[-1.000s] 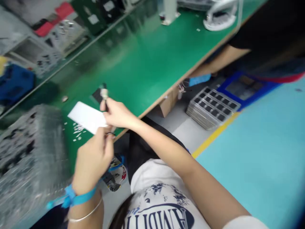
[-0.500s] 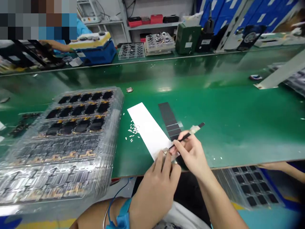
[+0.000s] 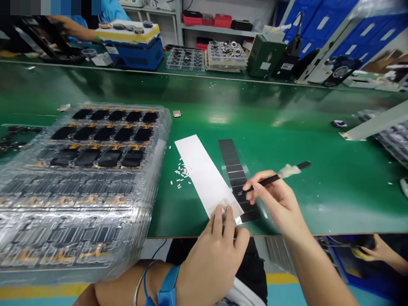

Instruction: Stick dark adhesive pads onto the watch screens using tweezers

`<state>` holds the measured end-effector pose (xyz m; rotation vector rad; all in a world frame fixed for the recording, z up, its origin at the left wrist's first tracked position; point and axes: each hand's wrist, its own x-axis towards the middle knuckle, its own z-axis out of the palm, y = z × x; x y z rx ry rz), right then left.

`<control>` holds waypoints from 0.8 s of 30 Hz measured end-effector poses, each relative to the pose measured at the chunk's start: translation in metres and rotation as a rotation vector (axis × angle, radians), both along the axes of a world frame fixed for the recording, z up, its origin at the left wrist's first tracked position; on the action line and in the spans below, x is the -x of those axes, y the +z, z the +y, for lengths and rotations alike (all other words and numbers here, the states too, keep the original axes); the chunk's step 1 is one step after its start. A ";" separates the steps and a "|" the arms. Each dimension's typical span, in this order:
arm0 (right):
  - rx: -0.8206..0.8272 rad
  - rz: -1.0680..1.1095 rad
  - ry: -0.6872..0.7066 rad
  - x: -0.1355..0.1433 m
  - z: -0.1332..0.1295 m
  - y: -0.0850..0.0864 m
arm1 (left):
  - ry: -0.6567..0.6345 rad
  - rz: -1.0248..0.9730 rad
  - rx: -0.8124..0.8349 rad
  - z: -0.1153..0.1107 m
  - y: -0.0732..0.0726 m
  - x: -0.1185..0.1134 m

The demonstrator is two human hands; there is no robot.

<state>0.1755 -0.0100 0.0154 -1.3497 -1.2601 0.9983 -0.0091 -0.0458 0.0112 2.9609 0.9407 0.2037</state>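
Note:
A white paper strip [image 3: 200,168] lies slantwise on the green bench. My left hand [image 3: 213,250] is at its near end, fingers bent and close together, the fingertips pressed on a small translucent film piece [image 3: 227,205]. Part of that film is hidden under the fingers. To the right, my right hand [image 3: 277,199] pinches slim black tweezers [image 3: 267,181] with whitish tape wrapped near the rear end. Their tip points left, over a black strip [image 3: 234,163] divided by crosswise lines. Small white bits [image 3: 181,172] are scattered left of the paper.
Stacked clear trays [image 3: 105,170] with black screen parts fill the left. A small square part [image 3: 177,114] lies beyond the paper. A slanted white post [image 3: 372,119] stands at right. Another person's hand [image 3: 376,250] shows at lower right; a co-worker's arm [image 3: 75,29] is across the bench.
My right hand with the tweezers has moved right, away from my left fingertips, uncovering more of the black strip. My left hand stays at the paper's near end. The view has shifted.

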 end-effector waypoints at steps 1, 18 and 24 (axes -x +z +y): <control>-0.008 -0.140 0.062 -0.003 0.003 0.007 | 0.001 -0.006 -0.005 0.000 0.000 0.000; 0.389 -0.710 0.457 0.025 0.056 0.057 | 0.018 -0.076 -0.014 -0.002 -0.004 -0.002; 0.117 -0.665 0.297 0.026 0.075 0.118 | 0.013 -0.115 -0.001 0.001 -0.003 0.001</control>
